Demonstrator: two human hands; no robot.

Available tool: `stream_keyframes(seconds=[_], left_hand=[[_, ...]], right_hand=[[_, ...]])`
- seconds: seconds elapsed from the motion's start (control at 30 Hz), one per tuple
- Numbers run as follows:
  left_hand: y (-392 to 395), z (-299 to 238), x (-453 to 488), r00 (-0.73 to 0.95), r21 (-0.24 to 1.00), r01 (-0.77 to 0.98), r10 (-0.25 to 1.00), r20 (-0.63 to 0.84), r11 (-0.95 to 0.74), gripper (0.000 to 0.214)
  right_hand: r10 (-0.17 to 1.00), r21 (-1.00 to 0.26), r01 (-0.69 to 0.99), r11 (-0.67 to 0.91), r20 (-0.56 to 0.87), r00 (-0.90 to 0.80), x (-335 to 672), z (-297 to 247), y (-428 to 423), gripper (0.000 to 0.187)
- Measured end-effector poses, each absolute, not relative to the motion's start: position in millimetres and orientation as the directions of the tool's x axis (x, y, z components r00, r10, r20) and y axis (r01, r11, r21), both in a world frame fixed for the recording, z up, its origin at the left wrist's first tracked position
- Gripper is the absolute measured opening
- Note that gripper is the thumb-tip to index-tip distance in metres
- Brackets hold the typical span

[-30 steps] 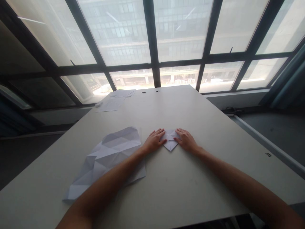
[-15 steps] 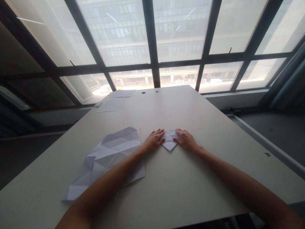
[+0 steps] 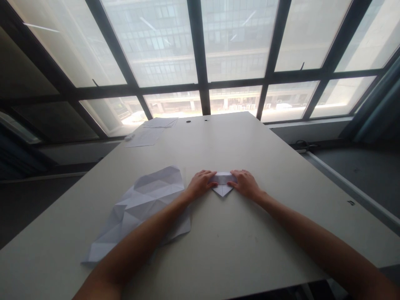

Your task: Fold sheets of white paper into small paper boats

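Left hand [image 3: 200, 183] and right hand [image 3: 245, 184] are pinning the folded paper [image 3: 223, 187] to the table [image 3: 250, 246] from both sides, fingers lying flat, not gripping.

I count two bare hands of my own, my left hand [image 3: 200, 185] and my right hand [image 3: 245, 184], and one long pale-grey rectangular table [image 3: 225, 233]. On it lie one small white folded paper triangle [image 3: 222, 188] and one large white creased paper sheet [image 3: 146, 204]. Toward the table's far left corner I count one small stack of white paper sheets [image 3: 161, 122], one single white printed sheet [image 3: 144, 137] and one small white oblong object [image 3: 129, 137]. Along the far edge are two round black holes [image 3: 188, 121]. Beyond stand five tall glass window panes [image 3: 237, 41] above five shorter glass window panes [image 3: 234, 100].
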State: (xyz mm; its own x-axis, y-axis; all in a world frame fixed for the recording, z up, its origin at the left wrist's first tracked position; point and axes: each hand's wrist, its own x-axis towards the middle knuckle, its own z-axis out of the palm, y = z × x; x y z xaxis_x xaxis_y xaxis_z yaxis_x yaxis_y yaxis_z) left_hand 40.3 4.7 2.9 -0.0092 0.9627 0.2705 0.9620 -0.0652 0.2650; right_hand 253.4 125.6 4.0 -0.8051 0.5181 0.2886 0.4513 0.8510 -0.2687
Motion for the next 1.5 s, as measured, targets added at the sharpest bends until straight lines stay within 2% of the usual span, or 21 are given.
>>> stream_keyframes(seconds=[0.2, 0.27, 0.5, 0.63, 0.77, 0.87, 1.0, 1.2, 1.5], left_hand=[[1, 5, 49, -0.06, 0.246, 0.969, 0.93, 0.364, -0.034, 0.022], [-1, 7, 51, -0.065, 0.235, 0.971, 0.914, 0.401, -0.034, 0.016], [-12, 23, 60, -0.07, 0.202, 0.977, 0.788, 0.611, -0.069, 0.024], [-15, 28, 63, -0.043, 0.143, 0.988, 0.763, 0.644, -0.065, 0.031], [-12, 24, 61, -0.04, 0.103, 0.994, 0.816, 0.577, -0.024, 0.039], [-6, 13, 57, -0.057, 0.111, 0.994, 0.889, 0.454, 0.007, 0.041], [0, -2, 52, -0.019, 0.181, 0.983, 0.966, 0.256, -0.029, 0.039], [0, -5, 52, 0.099, 0.148, 0.982, 0.985, 0.144, -0.121, 0.057], [-3, 0, 55, 0.181, 0.099, 0.977, 0.979, 0.089, -0.19, 0.068]], right_hand=[[0.521, -0.307, 0.426, 0.851, 0.386, -0.762, 253, 2, 123, 0.016], [0.509, -0.321, 0.401, 0.858, 0.429, -0.746, 253, 1, 123, 0.016], [0.457, -0.356, 0.296, 0.886, 0.569, -0.684, 257, 7, 123, 0.033], [0.417, -0.312, 0.278, 0.908, 0.63, -0.655, 259, 10, 123, 0.037], [0.4, -0.273, 0.292, 0.917, 0.609, -0.685, 257, 5, 127, 0.04], [0.38, -0.238, 0.297, 0.925, 0.551, -0.743, 254, -2, 129, 0.041], [0.376, -0.218, 0.31, 0.926, 0.426, -0.823, 252, -10, 131, 0.044], [0.348, -0.187, 0.301, 0.935, 0.319, -0.882, 252, -5, 124, 0.038], [0.269, -0.205, 0.229, 0.952, 0.196, -0.943, 248, -12, 117, 0.072]])
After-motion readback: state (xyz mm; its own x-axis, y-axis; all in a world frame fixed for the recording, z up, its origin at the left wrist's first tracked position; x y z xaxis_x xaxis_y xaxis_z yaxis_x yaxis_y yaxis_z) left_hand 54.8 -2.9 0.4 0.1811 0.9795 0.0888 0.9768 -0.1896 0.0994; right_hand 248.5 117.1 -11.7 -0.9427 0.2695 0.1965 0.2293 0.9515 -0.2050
